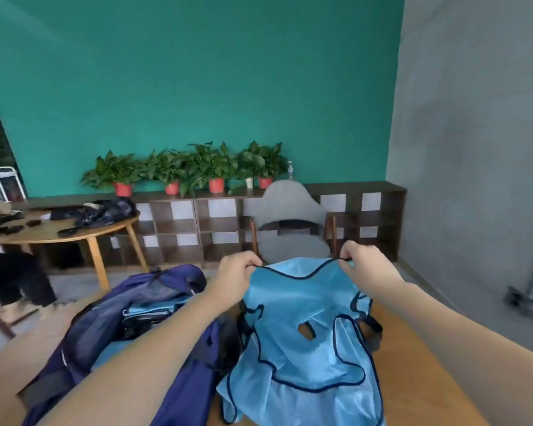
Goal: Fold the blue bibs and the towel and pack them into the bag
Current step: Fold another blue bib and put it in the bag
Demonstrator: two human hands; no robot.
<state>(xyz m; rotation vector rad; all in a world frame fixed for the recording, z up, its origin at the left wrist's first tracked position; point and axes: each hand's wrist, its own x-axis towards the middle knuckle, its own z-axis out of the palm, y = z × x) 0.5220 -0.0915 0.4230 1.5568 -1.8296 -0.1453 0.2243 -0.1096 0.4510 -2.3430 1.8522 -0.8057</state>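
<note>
A light blue bib [302, 358] with dark navy trim hangs in front of me over the wooden table [419, 370]. My left hand [236, 273] pinches its top left shoulder strap. My right hand [365, 261] pinches the top right strap, so the neckline stretches between them. To the left lies an open navy bag [111, 321] with folded light blue fabric [154, 309] inside. My left forearm crosses over the bag. No towel can be made out.
A grey chair [290, 222] stands just behind the table. Low dark shelving [197, 222] with red-potted plants [173, 170] runs along the teal wall. A round wooden table [59, 229] with dark items stands at left, a person's dark clothing [13, 278] beside it.
</note>
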